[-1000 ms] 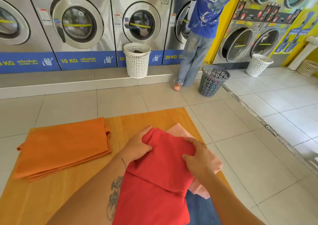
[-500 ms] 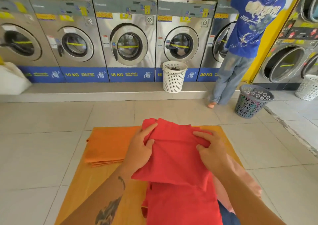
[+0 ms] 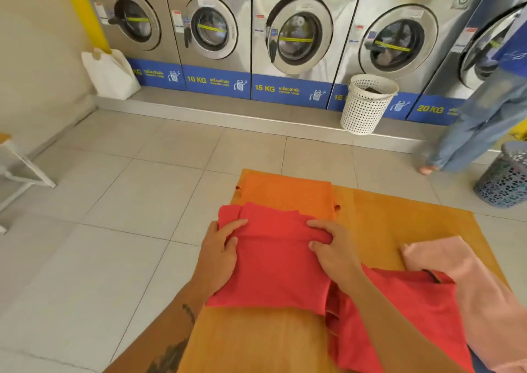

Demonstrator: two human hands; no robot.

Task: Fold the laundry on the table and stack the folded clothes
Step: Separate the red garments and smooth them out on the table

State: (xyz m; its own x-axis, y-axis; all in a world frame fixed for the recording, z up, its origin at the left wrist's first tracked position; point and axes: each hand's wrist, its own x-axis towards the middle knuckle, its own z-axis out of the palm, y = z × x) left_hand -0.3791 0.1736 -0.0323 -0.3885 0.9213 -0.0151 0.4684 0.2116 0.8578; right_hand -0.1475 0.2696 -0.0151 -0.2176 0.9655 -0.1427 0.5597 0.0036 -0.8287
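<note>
1. Blue panels under the washing machines [image 3: 299,38] carry white and yellow capacity marks: "10 KG", "15 KG" and "20 KG" read clearly. At the far left only "KG" shows, and a further "15" is half covered by the white perforated basket [image 3: 368,103].
2. Small script beside each capacity mark is too blurred to read, as are the yellow and red stickers along the tops of the machines.
3. The folded red garment [image 3: 273,264] lies on the orange-yellow table [image 3: 405,221], its far edge overlapping the folded orange garment [image 3: 288,193] just behind it.
4. The left hand [image 3: 221,247] grips the red garment's left edge, thumb on top and the other fingers curled out of sight beneath the cloth.
5. The right hand [image 3: 333,247] pinches the fold along the top right, fingers bent into the fabric.
6. A second red garment [image 3: 399,312] lies rumpled under the right forearm, touching a pink garment [image 3: 462,275] that runs off the right edge.
7. A person in jeans [image 3: 482,127] stands at the right, cut off above the legs, next to a dark openwork basket [image 3: 504,178] that the edge also crops.
8. A white bag [image 3: 109,73] leans in the left corner; its contents are hidden.
</note>
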